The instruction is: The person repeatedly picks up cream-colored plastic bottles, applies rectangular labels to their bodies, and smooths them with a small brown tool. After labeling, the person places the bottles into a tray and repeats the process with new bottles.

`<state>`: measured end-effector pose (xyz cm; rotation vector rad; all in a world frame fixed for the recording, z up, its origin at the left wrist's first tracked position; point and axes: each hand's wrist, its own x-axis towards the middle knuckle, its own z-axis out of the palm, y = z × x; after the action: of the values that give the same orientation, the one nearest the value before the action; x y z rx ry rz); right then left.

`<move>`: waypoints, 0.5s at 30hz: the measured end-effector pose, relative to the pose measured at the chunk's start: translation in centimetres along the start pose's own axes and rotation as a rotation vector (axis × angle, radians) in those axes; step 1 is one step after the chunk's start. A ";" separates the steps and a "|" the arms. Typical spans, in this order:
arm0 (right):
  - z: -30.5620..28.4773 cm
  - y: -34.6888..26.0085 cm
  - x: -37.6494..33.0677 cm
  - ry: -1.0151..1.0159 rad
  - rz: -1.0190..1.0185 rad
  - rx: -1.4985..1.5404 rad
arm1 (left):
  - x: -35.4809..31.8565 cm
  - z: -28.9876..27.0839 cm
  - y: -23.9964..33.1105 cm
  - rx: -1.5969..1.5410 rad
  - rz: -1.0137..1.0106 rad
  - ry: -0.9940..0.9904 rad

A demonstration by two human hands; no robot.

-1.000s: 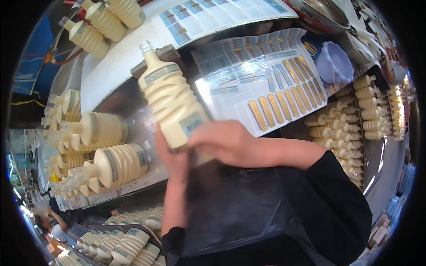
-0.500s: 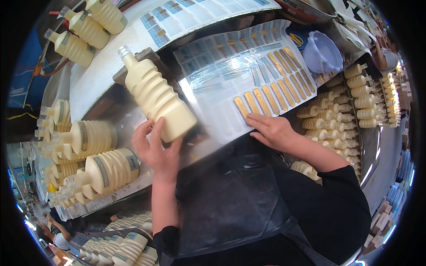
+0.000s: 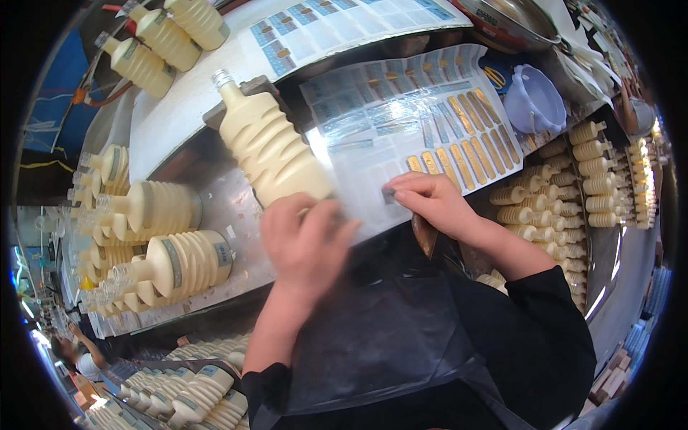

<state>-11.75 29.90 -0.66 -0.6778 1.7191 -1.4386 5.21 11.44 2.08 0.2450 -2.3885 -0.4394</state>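
Observation:
A cream plastic bottle with wavy ribs lies tilted on the bench, its clear threaded neck pointing away and resting near a dark block. My left hand is at the bottle's base, its fingers smeared by motion. My right hand pinches a narrow gold-brown label, which hangs below the fingers, at the near edge of a label sheet. Rows of gold labels remain on that sheet beside the right hand. Shiny clear film covers part of it.
Cream bottles lie stacked at the left, and several more stand at the far left. Another label sheet lies on the white board. A lavender bucket stands at the right, near racks of bottles. People work in the background.
My right hand has lifted the leftmost gold label off the near row. My left hand has moved right across the bottle's base. The whole view has shifted slightly.

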 end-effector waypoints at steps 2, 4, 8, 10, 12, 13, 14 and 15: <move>1.2 -1.6 0.8 -0.054 -0.094 0.010 | 1.3 0.4 1.2 0.032 -0.044 -0.026; 2.5 -4.0 0.6 -0.087 -0.157 -0.016 | 2.3 1.1 1.5 0.075 -0.039 0.027; 4.0 -5.1 1.9 -0.074 -0.492 -0.270 | 2.4 0.4 0.3 0.084 -0.047 0.092; 4.3 -6.1 2.4 -0.068 -0.442 -0.257 | 2.3 0.0 -0.6 -0.050 -0.139 0.132; 4.8 -7.3 3.1 -0.140 -0.225 -0.036 | 2.3 -0.3 -1.3 -0.281 -0.282 0.176; 5.0 -7.6 4.0 -0.212 -0.126 0.119 | 2.5 -0.4 -1.6 -0.445 -0.379 0.201; 5.4 -8.0 4.9 -0.281 -0.024 0.271 | 2.7 -0.5 -1.8 -0.612 -0.475 0.227; 5.8 -7.9 5.7 -0.284 0.001 0.255 | 3.1 -0.8 -2.0 -0.769 -0.569 0.246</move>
<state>-10.77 20.36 5.43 -0.7029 1.2927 -1.4522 3.56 8.50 3.75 0.5745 -1.7222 -1.4442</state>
